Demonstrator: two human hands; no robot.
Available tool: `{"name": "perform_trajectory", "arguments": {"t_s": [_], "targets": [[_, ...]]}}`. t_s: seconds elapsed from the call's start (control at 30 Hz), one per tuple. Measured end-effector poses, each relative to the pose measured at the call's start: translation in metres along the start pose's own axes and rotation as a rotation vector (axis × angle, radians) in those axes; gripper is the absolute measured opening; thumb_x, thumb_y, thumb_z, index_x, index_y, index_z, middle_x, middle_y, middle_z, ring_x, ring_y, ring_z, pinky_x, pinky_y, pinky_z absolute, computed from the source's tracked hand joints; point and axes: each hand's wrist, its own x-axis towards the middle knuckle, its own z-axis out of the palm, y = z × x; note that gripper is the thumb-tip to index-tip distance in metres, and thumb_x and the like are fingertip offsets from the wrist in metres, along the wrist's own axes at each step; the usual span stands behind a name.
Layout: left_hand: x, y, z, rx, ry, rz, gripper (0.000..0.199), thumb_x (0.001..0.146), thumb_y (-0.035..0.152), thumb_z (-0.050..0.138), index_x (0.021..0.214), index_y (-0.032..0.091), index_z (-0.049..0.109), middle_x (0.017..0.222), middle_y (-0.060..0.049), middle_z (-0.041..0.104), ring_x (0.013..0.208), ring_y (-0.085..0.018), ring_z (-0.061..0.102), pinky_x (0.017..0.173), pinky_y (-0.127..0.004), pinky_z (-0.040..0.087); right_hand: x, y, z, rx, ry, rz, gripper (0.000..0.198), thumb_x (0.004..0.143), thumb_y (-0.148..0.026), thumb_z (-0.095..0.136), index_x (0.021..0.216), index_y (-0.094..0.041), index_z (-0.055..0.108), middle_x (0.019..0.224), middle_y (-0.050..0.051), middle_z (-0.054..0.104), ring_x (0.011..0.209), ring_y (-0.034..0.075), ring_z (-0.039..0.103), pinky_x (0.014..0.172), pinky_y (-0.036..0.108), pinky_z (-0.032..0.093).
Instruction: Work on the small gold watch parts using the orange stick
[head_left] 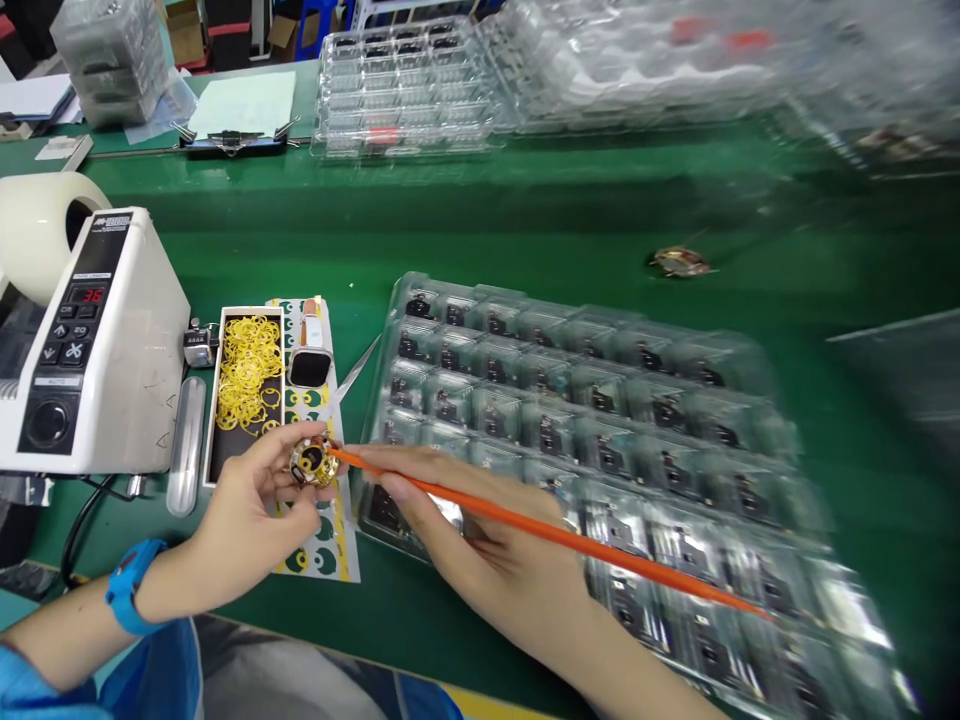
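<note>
My left hand (259,500), with a blue band at the wrist, pinches a small round part (313,460) by its edge. The part has a metallic gold rim, and yellow and black show on its face. In my right hand (480,540) is a long thin orange stick (555,537), held like a pen. Its tip meets or nearly meets the right side of the round part. Beneath my left hand lies a sheet of yellow and green cut-out stickers (330,535). A smartwatch-like device (310,367) rests on that sheet, and silver tweezers (358,370) lie beside it.
A box (212,450) of yellow rings stands left of the sheet, near a white tape dispenser (150,330). Clear trays (495,375) with small black parts spread across the right. A loose metallic part (681,262), a clipboard (244,110) and stacked trays (397,90) lie farther back.
</note>
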Motion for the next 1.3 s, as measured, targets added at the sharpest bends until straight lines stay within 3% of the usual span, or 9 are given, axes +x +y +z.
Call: {"name": "perform_trajectory", "arguments": {"t_s": [0.23,0.47,0.7,0.9,1.07,1.17,1.3], "targets": [[0.0,-0.004,-0.001,0.093,-0.02,0.049,0.045,0.077,0.014,0.059,0.122,0.016,0.058,0.103,-0.007,0.071,0.084,-0.018,0.072,0.079,-0.024,0.059,-0.002,0.0,0.003,0.063,-0.008,0.099,0.022,0.096,-0.013,0.05,0.105,-0.02,0.069,0.089,0.005,0.076,0.062,0.016,0.071,0.051,0.023,0.059],[-0.001,-0.001,-0.003,0.071,-0.023,0.031,0.045,0.076,0.012,0.06,0.121,0.016,0.059,0.11,-0.007,0.071,0.085,-0.017,0.072,0.08,-0.022,0.059,0.0,0.007,0.005,0.238,0.022,0.209,0.018,0.097,-0.021,0.054,0.096,-0.021,0.072,0.091,0.004,0.076,0.08,0.02,0.074,0.071,0.03,0.064],[0.001,0.0,-0.003,0.027,-0.015,-0.008,0.046,0.074,0.013,0.063,0.12,0.017,0.061,0.114,-0.009,0.069,0.089,-0.02,0.072,0.081,-0.028,0.06,0.003,0.011,0.004,0.379,0.005,0.365,0.023,0.094,-0.04,0.06,0.09,-0.023,0.075,0.079,0.004,0.075,0.065,0.019,0.073,0.063,0.029,0.064],[0.002,-0.004,-0.001,-0.079,-0.028,0.003,0.045,0.076,0.012,0.064,0.12,0.017,0.057,0.113,-0.01,0.069,0.101,-0.023,0.069,0.09,-0.032,0.058,0.003,0.013,-0.001,0.361,0.116,0.233,0.024,0.099,-0.024,0.048,0.094,-0.024,0.071,0.094,0.005,0.072,0.092,0.019,0.069,0.079,0.031,0.058],[-0.003,-0.011,-0.002,-0.097,-0.125,0.057,0.047,0.086,0.007,0.054,0.13,0.025,0.052,0.135,-0.007,0.058,0.118,-0.021,0.06,0.1,-0.029,0.051,0.001,0.005,0.011,0.044,0.089,0.061,0.015,0.092,-0.008,0.051,0.093,-0.019,0.061,0.076,0.001,0.058,0.066,0.013,0.057,0.055,0.022,0.048],[-0.005,-0.013,-0.002,-0.043,-0.169,0.087,0.051,0.091,0.007,0.049,0.137,0.029,0.048,0.143,-0.004,0.051,0.129,-0.022,0.051,0.103,-0.028,0.048,-0.002,0.004,0.023,-0.078,0.101,0.023,0.012,0.087,-0.005,0.059,0.09,-0.017,0.059,0.073,0.0,0.055,0.061,0.011,0.054,0.05,0.021,0.043],[-0.007,-0.012,-0.001,0.045,-0.181,0.116,0.05,0.093,0.009,0.046,0.141,0.025,0.043,0.142,-0.007,0.052,0.126,-0.022,0.053,0.104,-0.03,0.047,-0.005,0.007,0.028,-0.139,0.085,0.046,0.01,0.089,-0.005,0.057,0.087,-0.015,0.06,0.072,0.001,0.056,0.062,0.012,0.056,0.051,0.022,0.042]]}}
